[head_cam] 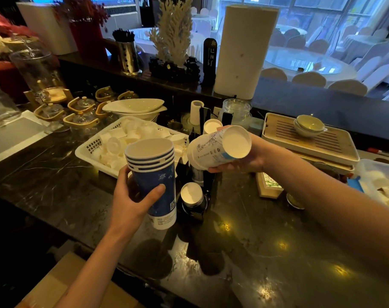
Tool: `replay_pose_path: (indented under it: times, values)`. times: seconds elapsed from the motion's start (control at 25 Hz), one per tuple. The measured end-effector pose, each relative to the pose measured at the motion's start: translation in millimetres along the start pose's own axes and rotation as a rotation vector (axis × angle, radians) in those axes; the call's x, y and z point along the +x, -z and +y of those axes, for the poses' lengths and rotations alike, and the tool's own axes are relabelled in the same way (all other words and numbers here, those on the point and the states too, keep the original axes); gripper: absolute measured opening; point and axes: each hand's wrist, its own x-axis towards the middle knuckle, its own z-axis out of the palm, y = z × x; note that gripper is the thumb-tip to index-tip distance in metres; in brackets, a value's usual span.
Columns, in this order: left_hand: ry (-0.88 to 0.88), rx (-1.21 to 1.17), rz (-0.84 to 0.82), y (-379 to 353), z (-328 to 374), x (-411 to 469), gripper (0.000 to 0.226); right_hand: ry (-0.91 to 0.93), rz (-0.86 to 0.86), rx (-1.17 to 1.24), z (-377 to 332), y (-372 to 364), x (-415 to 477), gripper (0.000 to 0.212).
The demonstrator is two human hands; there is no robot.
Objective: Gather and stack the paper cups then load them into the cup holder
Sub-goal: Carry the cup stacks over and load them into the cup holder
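My left hand (131, 202) grips a stack of several blue paper cups (154, 174), upright with the mouth up, above the dark marble counter (266, 252). My right hand (246, 156) holds a white printed paper cup (213, 150) tilted on its side, its base facing me, just right of the blue stack. Below and between the hands stands the black cup holder (194, 203) with an upside-down cup (190, 194) in its near slot. Another white cup (212, 126) shows in the holder's far slot, partly hidden behind the tilted cup.
A white plastic basket (86, 152) of small white cups sits behind the left hand. A wooden tea tray (309, 138) with bowls lies at right, a small box (269, 185) in front of it. Glass teapots (82, 114) stand at left, a tall white cylinder (244, 52) behind.
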Motion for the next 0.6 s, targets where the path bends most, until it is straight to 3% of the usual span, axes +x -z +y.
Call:
replay_pose_path:
  times: [0.2, 0.36, 0.48, 0.6]
  values:
    - [0.004, -0.012, 0.002, 2.4, 1.2, -1.1, 0.074, -0.134, 0.164, -0.097, -10.6, -2.6, 29.8, 0.095]
    - [0.005, -0.007, -0.005, 6.8, -0.7, 0.1, 0.077, -0.211, 0.228, -0.214, -10.3, -7.6, 48.0, 0.061]
    - [0.009, 0.007, -0.017, 8.3, -2.4, 0.9, 0.082, -0.255, 0.233, -0.348, -9.1, -7.9, 48.5, 0.064]
    - [0.018, 0.018, -0.029, 9.6, -3.8, 2.4, 0.090, -0.175, 0.237, -0.458, -8.4, -9.7, 40.5, 0.063]
